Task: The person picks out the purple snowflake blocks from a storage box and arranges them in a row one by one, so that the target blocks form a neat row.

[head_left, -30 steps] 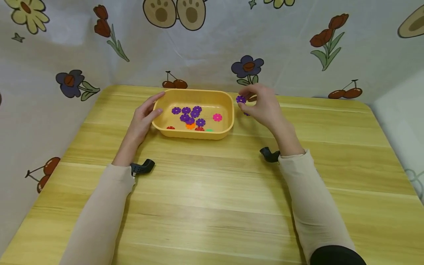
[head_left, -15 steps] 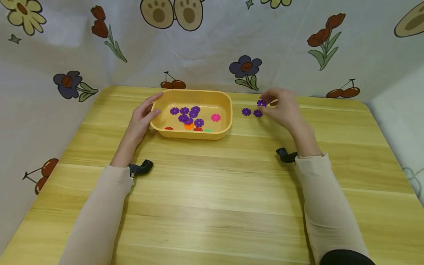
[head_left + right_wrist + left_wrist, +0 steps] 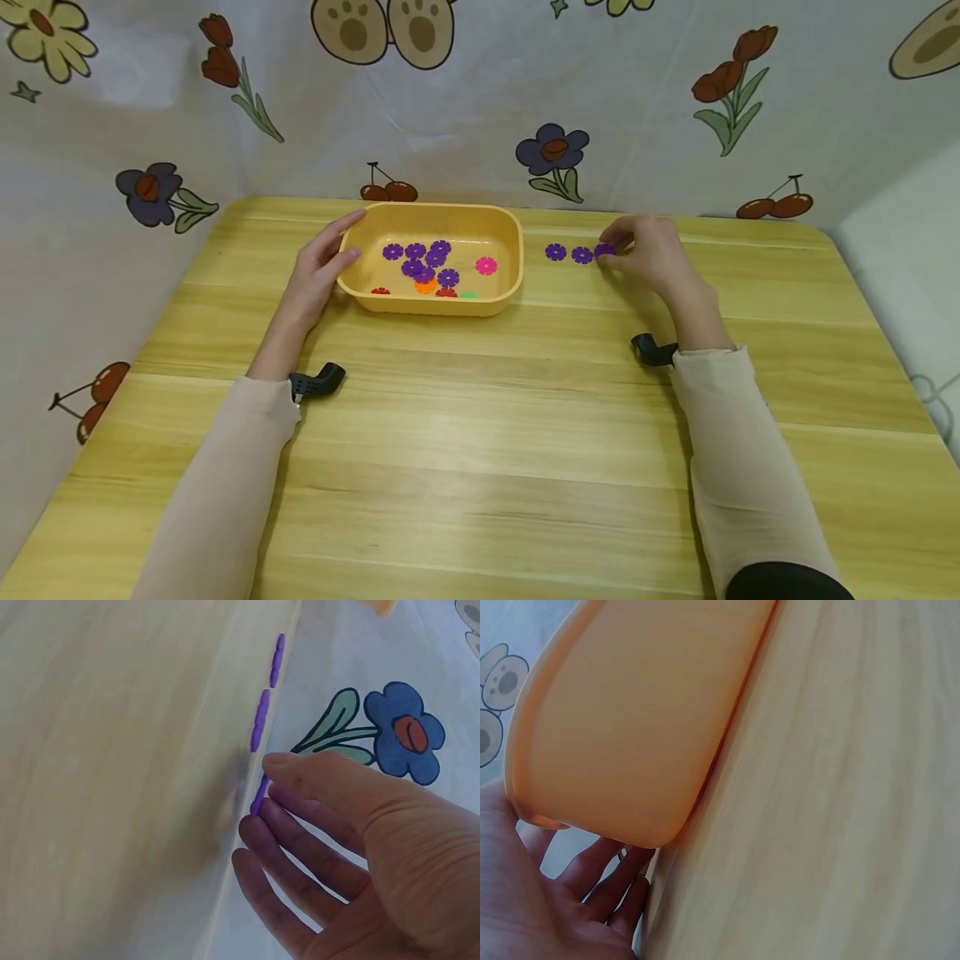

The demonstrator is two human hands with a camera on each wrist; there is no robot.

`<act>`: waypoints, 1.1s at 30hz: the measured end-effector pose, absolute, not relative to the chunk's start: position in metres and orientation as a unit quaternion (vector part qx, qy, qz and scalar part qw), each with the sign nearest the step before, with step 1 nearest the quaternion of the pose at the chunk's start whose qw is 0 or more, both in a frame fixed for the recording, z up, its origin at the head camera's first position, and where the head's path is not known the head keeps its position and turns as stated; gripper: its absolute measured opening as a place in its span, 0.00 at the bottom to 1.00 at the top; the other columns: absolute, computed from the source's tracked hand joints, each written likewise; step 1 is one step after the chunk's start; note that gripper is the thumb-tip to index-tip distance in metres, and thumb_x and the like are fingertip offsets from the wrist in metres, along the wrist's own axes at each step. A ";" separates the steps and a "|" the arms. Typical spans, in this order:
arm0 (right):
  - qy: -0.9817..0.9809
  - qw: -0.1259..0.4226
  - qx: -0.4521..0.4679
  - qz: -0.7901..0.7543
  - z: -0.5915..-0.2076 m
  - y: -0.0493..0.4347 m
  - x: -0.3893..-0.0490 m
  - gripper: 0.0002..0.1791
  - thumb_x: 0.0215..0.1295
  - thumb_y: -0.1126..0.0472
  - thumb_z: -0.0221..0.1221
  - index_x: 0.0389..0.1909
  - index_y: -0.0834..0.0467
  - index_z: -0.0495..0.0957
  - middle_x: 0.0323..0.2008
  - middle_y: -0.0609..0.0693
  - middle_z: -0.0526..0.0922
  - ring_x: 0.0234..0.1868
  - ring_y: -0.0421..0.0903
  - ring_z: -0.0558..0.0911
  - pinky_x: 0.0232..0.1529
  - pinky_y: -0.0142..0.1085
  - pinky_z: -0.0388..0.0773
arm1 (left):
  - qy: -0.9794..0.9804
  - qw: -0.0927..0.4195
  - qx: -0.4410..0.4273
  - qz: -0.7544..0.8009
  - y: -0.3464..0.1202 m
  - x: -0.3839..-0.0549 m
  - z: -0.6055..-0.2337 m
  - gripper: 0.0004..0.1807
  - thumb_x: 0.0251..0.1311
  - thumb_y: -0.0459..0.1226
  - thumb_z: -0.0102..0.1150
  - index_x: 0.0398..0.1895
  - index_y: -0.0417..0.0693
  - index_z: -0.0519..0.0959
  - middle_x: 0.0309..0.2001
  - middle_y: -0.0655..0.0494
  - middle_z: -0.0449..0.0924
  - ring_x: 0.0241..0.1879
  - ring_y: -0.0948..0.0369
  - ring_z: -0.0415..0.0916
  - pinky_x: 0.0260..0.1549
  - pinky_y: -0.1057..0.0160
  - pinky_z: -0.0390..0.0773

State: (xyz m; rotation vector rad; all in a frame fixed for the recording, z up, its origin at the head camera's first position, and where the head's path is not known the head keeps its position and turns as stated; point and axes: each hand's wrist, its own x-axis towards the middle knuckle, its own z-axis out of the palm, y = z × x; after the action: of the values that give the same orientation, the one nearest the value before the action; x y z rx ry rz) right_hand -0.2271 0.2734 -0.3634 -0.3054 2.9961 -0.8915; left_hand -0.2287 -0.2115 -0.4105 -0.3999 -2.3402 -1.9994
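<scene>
With the right hand [image 3: 648, 254] I held one purple disc [image 3: 603, 249], and its fingers [image 3: 309, 853] were clamped on it, the thumb on one side and fingertips on the other; whether this disc touched the desk [image 3: 480, 433], I could not tell. To the left of these fingers, two more of the same kind lay on the desk and made one row with the held one: the nearer disc [image 3: 582, 255] was just beside it, the farther disc [image 3: 556, 252] a little past. Still more to the left of the same fingers stood the yellow tray [image 3: 431, 307], and with the left hand [image 3: 313, 271] I gripped its left end, the thumb over the rim and the other fingers along the outer side. To the right of the left fingers, inside the tray, there was a group of purple discs [image 3: 412, 267], some of them overlapping. An orange disc [image 3: 425, 287] was partly covered by this group, and a pink disc [image 3: 486, 266] lay alone, at the side nearer to the right fingers. Two red discs [image 3: 446, 292] and a green disc [image 3: 468, 295] showed only in part, above the tray's front edge. Behind the fingers, each wrist carried a black device [image 3: 318, 381] at the cuff.
</scene>
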 end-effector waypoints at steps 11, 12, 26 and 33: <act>0.951 -0.012 -0.098 -0.294 -0.363 0.275 -0.228 0.14 0.67 0.65 0.68 0.50 0.69 0.85 0.48 0.67 0.87 0.52 0.62 0.84 0.56 0.57 0.82 | -0.753 0.019 -0.130 -0.645 -0.211 -0.228 -0.409 0.28 0.76 0.32 0.54 0.78 0.54 0.72 0.79 0.50 0.67 0.72 0.49 0.70 0.57 0.74 0.80; 0.950 -0.016 -0.098 -0.297 -0.363 0.275 -0.228 0.14 0.67 0.65 0.68 0.50 0.69 0.85 0.49 0.67 0.87 0.52 0.62 0.84 0.56 0.57 0.83 | -0.754 0.020 -0.131 -0.644 -0.210 -0.228 -0.409 0.28 0.76 0.32 0.54 0.78 0.54 0.72 0.79 0.51 0.67 0.72 0.49 0.69 0.58 0.74 0.79; 0.939 -0.063 -0.115 -0.318 -0.348 0.249 -0.227 0.14 0.71 0.63 0.65 0.52 0.66 0.85 0.50 0.64 0.88 0.53 0.61 0.86 0.57 0.55 0.84 | -0.754 0.020 -0.129 -0.644 -0.212 -0.227 -0.411 0.28 0.76 0.32 0.54 0.78 0.55 0.72 0.78 0.49 0.68 0.70 0.49 0.71 0.56 0.73 0.81; 0.937 -0.078 -0.131 -0.314 -0.340 0.229 -0.228 0.12 0.71 0.63 0.65 0.51 0.65 0.85 0.49 0.63 0.88 0.52 0.59 0.86 0.58 0.54 0.84 | -0.752 0.019 -0.133 -0.645 -0.212 -0.229 -0.412 0.28 0.77 0.32 0.54 0.78 0.54 0.72 0.79 0.50 0.67 0.71 0.49 0.70 0.57 0.72 0.81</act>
State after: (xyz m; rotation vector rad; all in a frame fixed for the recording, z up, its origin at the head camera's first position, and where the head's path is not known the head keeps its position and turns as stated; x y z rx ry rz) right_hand -0.2276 0.2288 -0.3399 -0.4332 3.1009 -1.0377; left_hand -0.2286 -0.2117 -0.4117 -0.4114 -2.3352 -2.0014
